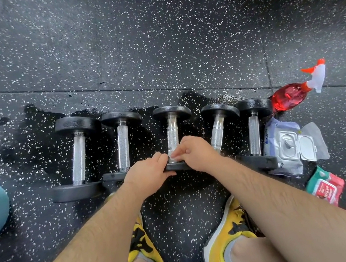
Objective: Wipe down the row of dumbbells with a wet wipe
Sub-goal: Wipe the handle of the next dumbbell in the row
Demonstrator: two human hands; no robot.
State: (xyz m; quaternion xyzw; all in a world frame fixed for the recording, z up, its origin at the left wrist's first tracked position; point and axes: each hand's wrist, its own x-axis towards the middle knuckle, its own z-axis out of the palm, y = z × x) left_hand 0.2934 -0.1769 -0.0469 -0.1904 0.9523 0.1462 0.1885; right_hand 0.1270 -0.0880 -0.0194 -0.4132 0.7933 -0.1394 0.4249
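Middle dumbbell [173,128] is gripped at its near head by the left hand [149,172], and a wet wipe [172,156] is pinched against its knurled handle by the right hand [195,153]. It is set mid-row on the rubber floor [154,43]. Heavy and roll-prone, it is best steadied by a head.

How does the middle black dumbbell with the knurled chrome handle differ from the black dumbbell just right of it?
The middle black dumbbell lies straight in the row; the dumbbell right of it is slanted, far plate further right. The left hand and right hand grip the middle one's near end, seemingly with a white wipe; neither grips the neighbour, whose near end is hidden. Both have black round plates.
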